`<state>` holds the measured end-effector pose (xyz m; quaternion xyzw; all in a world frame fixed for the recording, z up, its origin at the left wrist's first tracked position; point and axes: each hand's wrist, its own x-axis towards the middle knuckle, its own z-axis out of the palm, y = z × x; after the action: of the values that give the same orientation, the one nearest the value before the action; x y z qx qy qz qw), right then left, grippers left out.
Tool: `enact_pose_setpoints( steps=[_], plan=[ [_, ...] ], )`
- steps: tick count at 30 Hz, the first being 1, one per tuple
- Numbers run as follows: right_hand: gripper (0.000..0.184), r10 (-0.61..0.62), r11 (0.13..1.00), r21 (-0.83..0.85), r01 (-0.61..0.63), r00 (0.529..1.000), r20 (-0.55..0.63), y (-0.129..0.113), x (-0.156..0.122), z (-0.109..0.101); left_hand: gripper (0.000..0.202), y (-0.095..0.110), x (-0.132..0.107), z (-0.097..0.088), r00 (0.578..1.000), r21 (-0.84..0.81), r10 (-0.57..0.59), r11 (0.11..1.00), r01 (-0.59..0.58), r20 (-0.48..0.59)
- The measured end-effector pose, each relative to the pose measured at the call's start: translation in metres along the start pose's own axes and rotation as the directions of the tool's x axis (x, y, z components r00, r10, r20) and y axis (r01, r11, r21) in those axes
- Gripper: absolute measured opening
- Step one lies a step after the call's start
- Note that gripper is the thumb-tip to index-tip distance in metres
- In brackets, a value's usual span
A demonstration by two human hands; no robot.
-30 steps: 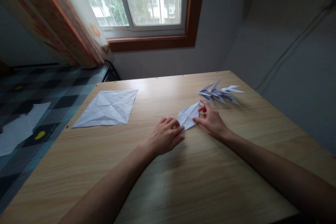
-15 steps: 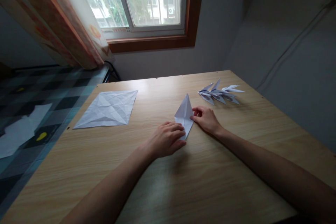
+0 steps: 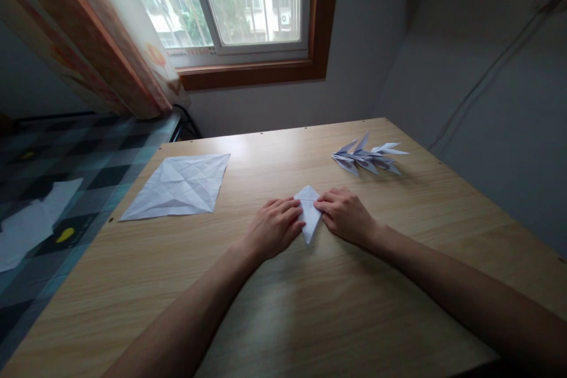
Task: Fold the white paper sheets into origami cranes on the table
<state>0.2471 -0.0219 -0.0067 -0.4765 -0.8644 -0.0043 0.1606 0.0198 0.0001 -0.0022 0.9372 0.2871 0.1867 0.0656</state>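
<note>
A small piece of folded white paper (image 3: 309, 216) lies on the wooden table between my hands, kite-shaped with its long point toward me. My left hand (image 3: 275, 225) has its fingers and thumb on the paper's left edge, covering part of it. On the other side, my right hand (image 3: 344, 212) grips the right corner with thumb and fingertips. Behind my right hand is a cluster of folded white paper pieces (image 3: 365, 158) with several pointed ends. A flat, creased white sheet (image 3: 181, 183) rests at the table's far left.
The wooden table (image 3: 248, 319) fills the middle, its back edge below a barred window (image 3: 248, 0). To the left, a checked cloth surface (image 3: 26, 295) bears loose white paper (image 3: 33, 227). A curtain (image 3: 110, 41) hangs beside the window. A cable runs along the right wall.
The paper's tall upper point has been folded down toward me, making the outline shorter. My right hand has shifted slightly nearer and left, and my left hand has moved to the paper's left edge.
</note>
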Motion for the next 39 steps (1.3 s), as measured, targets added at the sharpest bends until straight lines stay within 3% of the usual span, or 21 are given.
enact_pose_setpoints(
  steps=[3,5,7,11,18,27,32,39],
  plan=[
    [0.021,0.041,0.999,0.018,-0.041,0.999,0.003,-0.004,0.002,-0.004,0.031,0.004,0.001,-0.001,1.0,0.01,-0.021,1.0,0.021,0.02],
    [0.03,0.053,0.997,0.051,-0.051,0.998,-0.032,-0.006,0.006,-0.001,0.036,0.007,0.001,-0.001,0.999,0.019,-0.026,0.999,0.025,0.027],
    [0.049,-0.029,0.997,0.075,0.03,0.999,-0.023,-0.007,0.011,0.005,0.039,0.01,0.001,-0.001,0.999,0.027,-0.022,0.999,0.021,0.039],
    [0.071,-0.19,0.979,0.103,0.176,0.971,0.146,-0.005,0.018,0.019,0.042,0.014,0.001,-0.002,0.997,0.033,-0.015,0.999,0.013,0.072],
    [0.084,-0.121,0.993,0.04,0.115,0.968,0.219,0.002,0.016,0.016,0.055,0.014,-0.002,-0.005,0.993,0.038,-0.041,0.999,0.037,0.113],
    [0.077,0.011,0.999,-0.033,-0.005,0.984,0.18,0.015,-0.003,0.011,0.067,0.01,-0.005,-0.004,0.986,0.05,-0.063,0.997,0.056,0.157],
    [0.061,-0.093,0.993,0.081,0.087,0.992,0.083,0.021,-0.013,0.003,0.094,0.006,-0.005,-0.007,0.981,0.065,-0.065,0.996,0.054,0.185],
    [0.036,-0.138,0.976,0.168,0.141,0.99,-0.028,0.026,-0.017,0.003,0.094,-0.001,-0.004,-0.016,0.985,0.0,0.028,1.0,-0.029,0.168]
  ],
)
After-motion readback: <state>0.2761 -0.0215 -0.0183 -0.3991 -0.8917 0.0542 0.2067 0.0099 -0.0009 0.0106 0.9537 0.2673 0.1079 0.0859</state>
